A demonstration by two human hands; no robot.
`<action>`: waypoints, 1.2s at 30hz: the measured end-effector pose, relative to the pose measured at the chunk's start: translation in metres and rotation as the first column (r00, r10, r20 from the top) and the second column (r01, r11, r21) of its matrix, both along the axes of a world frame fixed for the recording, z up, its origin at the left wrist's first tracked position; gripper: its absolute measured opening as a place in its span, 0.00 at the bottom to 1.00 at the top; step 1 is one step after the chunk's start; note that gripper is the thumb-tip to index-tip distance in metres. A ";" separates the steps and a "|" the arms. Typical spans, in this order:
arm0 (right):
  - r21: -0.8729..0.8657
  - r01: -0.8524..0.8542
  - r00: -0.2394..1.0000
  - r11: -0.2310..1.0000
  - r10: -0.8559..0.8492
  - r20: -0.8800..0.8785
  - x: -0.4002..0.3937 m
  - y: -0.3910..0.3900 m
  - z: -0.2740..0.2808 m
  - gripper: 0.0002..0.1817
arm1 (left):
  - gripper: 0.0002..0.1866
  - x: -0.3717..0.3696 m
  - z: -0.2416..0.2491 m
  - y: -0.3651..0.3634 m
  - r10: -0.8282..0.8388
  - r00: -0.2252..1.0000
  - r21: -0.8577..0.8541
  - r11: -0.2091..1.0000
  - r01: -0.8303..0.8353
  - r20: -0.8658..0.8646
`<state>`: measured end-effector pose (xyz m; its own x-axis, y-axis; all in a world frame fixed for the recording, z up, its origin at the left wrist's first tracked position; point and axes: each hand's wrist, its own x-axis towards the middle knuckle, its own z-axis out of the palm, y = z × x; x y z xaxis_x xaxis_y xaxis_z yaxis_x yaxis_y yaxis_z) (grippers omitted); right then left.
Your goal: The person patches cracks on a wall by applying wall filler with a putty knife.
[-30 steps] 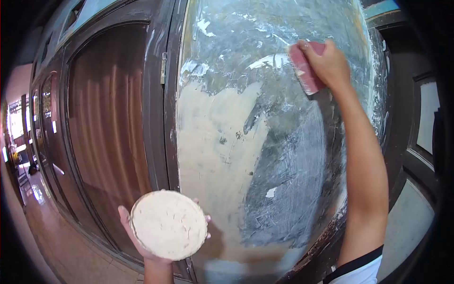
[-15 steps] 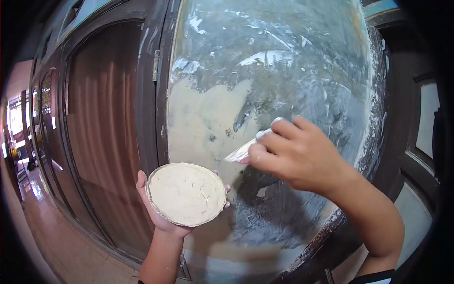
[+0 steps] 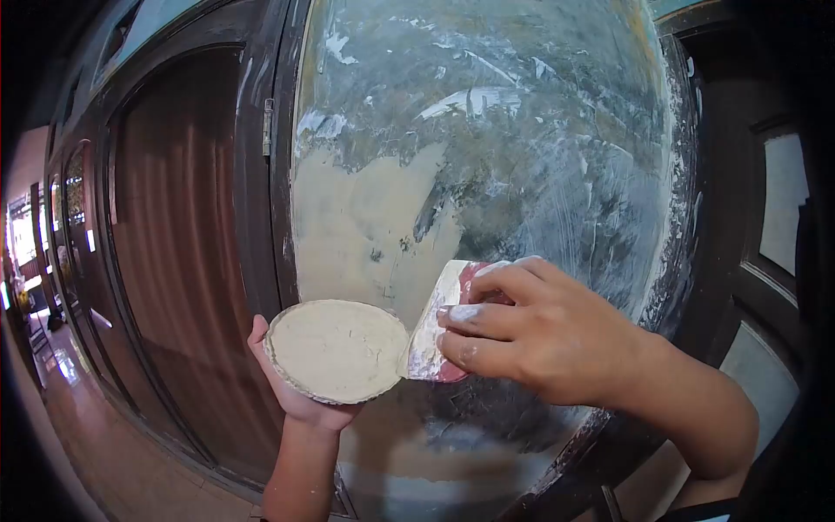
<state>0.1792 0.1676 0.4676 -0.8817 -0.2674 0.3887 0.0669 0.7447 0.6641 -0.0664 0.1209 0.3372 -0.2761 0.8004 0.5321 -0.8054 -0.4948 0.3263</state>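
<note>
My left hand (image 3: 304,409) holds up a round, shallow container of cream-coloured putty (image 3: 339,348), its fingers mostly hidden underneath. Pinched in my right hand (image 3: 539,335) is a flat putty scraper (image 3: 442,335), pinkish red where it shows and smeared with pale putty. The scraper's lower left corner is at the right rim of the container, apparently touching it. Behind both hands stands a grey-blue wall (image 3: 522,183), with a smooth cream patch of putty (image 3: 357,217) on its left part. White residue marks my right fingers.
A dark wooden frame with a hinge (image 3: 268,127) borders the wall on the left, beside a glass panel with a brown curtain (image 3: 178,235). To the right is a dark panelled door (image 3: 739,235). A tiled floor (image 3: 113,435) runs along the lower left.
My right hand has moved down and turned, bringing the scraper from in front of the wall to the container's right rim. The container stays nearly in place. The view has shifted slightly.
</note>
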 end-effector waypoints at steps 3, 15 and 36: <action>-0.007 0.013 1.000 1.000 -0.013 0.001 -0.002 0.000 -0.004 0.12 | 0.45 -0.007 -0.006 0.008 -0.001 1.000 -0.018 1.000 0.001 0.020; 0.016 0.157 0.986 0.987 -0.158 0.055 -0.002 -0.025 -0.008 0.16 | 0.42 0.002 0.002 0.010 0.157 0.988 -0.034 0.987 -0.157 0.000; -0.021 0.079 0.997 0.997 -0.080 -0.019 -0.026 -0.032 -0.017 0.15 | 0.38 0.002 -0.012 0.024 0.266 0.964 -0.032 0.964 -0.264 0.034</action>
